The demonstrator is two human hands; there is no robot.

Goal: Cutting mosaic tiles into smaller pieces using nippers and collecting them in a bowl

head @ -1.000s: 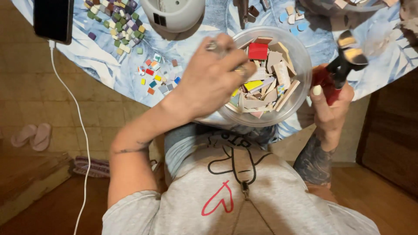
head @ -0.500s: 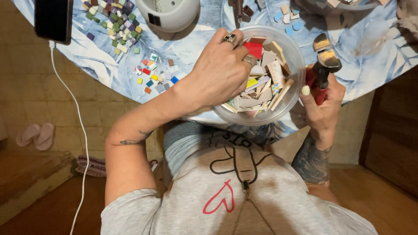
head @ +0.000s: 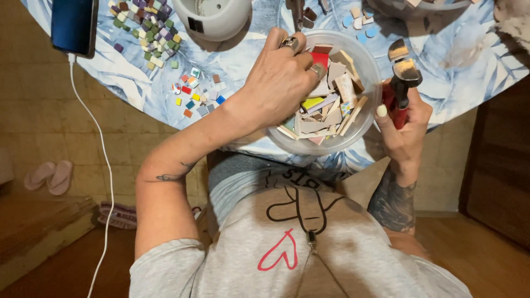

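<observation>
So the clear plastic bowl (head: 369,77) is packed with broken tile shards, mostly beige and off-white slabs, with a red piece near the top, a yellow one lower down and a couple of greenish bits tucked under the rest. They're piled every which way, some flat, some on edge. The bowl sits at the near edge of the round table (head: 458,60), which has a blue-and-white leafy cloth on it, right in front of the person's chest.

The left hand (head: 279,83) is down in the bowl with the fingers curled into the shards, rings showing on two of them. It's touching the pile for sure, but I can't tell whether it has actually pinched one piece, since the fingertips are buried.

The right hand (head: 403,124) is just beside the bowl on the right, wrapped tight around the red handles of a pair of tile nippers (head: 400,77), jaws pointing up and away from the person.

Left of the bowl there's a scatter of small coloured tiles (head: 196,96), and a phone (head: 74,25) on a white cable further left.
</observation>
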